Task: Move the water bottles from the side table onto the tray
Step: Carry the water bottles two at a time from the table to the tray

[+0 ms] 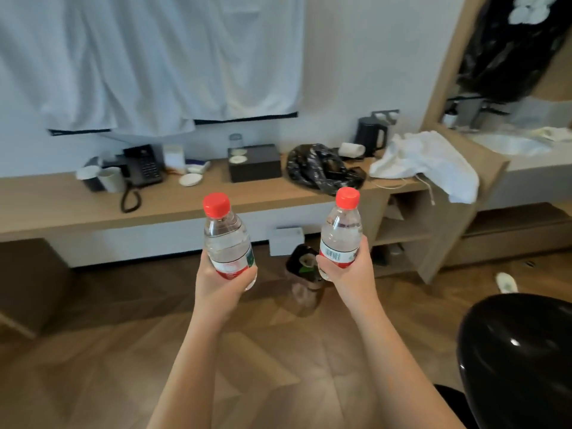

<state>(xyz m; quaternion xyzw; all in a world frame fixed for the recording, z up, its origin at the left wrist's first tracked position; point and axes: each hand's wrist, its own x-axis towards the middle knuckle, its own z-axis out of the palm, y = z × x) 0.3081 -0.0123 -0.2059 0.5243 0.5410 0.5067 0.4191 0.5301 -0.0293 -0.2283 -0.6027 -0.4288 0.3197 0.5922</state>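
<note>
Wood floor [247,351] and a long wooden surface [216,209] against the far wall make up the setting.

1. Bottles. Left bottle [227,243] and right bottle [340,230] are both off any support. They are held upright in mid-air over the floor, short of the surface edge. Both are clear and red-capped, with caps on. They are apart from each other and touch nothing but the grips.

2. Grips. Left grip [218,286] is wrapped round the lower half of the left bottle, over the label. Right grip [349,274] is wrapped round the lower half of the right bottle in the same way. Neither grip has room for another item.

3. Surroundings. On the surface, from left to right, are cups [106,179], phone [144,168], black box [255,164], black bag [318,170], kettle [370,136] and a white cloth [427,162] draped over the right end. Towels [154,63] hang on the wall above. A bin [305,267] stands on the floor below the surface and appears between the two bottles in the head view. A glossy black object [520,351] fills the lower right corner.

4. Progress. Pick-up appears complete, since both bottles are in hand. No side table can be identified in view. Placement is not done, and no tray can be made out anywhere in the frame. Remaining steps, by judgement: locate the tray, carry both bottles to it, set each down upright, then release. Whether further bottles remain to be moved cannot be told.
</note>
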